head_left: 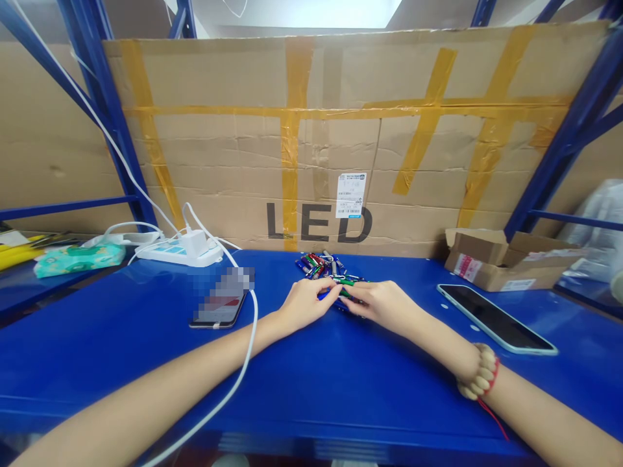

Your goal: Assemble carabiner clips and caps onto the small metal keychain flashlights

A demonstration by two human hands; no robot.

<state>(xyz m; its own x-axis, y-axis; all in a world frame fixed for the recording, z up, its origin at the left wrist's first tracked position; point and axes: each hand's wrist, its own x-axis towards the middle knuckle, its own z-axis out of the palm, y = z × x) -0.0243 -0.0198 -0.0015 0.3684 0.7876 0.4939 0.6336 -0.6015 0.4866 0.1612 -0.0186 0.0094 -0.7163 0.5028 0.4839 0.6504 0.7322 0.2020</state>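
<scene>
Both hands meet at the middle of the blue shelf, at the near side of a pile of small shiny pieces (318, 263) in red, blue, green and silver; some look rod-like or looped, and their exact kind is unclear. My left hand (309, 301) is closed in a pinch, with a small blue piece (323, 296) showing between thumb and forefinger. My right hand (382, 303), closed too, has its fingertips on a small green piece (346, 283). The fingertips of the two hands nearly touch. More dark blue pieces lie partly hidden beneath them.
Left of the hands lies a phone (221, 305), a white cable (254, 324) looping over my left forearm; behind is a power strip (170, 251). To the right are another phone (496, 318) and an opened small carton (506, 259). A large cardboard box (219, 155) closes off the back.
</scene>
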